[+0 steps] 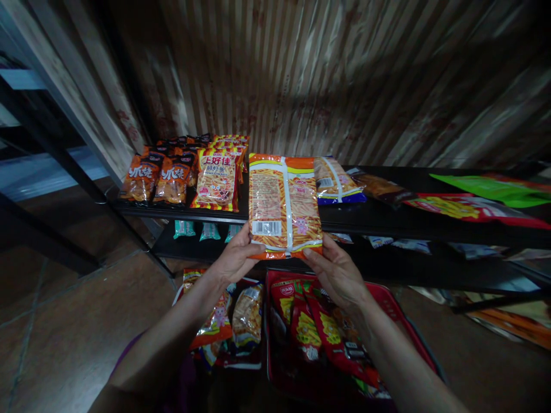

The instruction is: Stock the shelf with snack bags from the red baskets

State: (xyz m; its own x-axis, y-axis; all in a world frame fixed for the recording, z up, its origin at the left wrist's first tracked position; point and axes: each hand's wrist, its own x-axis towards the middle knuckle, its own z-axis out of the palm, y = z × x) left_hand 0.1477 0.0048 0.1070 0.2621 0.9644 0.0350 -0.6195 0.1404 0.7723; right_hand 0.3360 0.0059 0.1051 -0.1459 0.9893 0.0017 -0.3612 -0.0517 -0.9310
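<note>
Both hands hold an orange and yellow snack bag (269,198) by its lower corners, with its back, barcode and lengthwise seam facing me. My left hand (238,252) pinches the lower left corner, thumb on the front. At the lower right corner, my right hand (329,264) grips with its thumb on top. The bag is raised at the front of the black shelf (387,221). Left of it stand prawn cracker bags (216,179) in a row. A blue-edged snack bag (336,180) lies on the shelf just behind its right side.
Dark orange snack bags (174,178) stand at the shelf's left end. A red bag (469,206) and a green bag (495,189) lie at the right. Below are a red basket (270,367) of snack bags and another container with bags (247,315). A black post (55,143) rises left.
</note>
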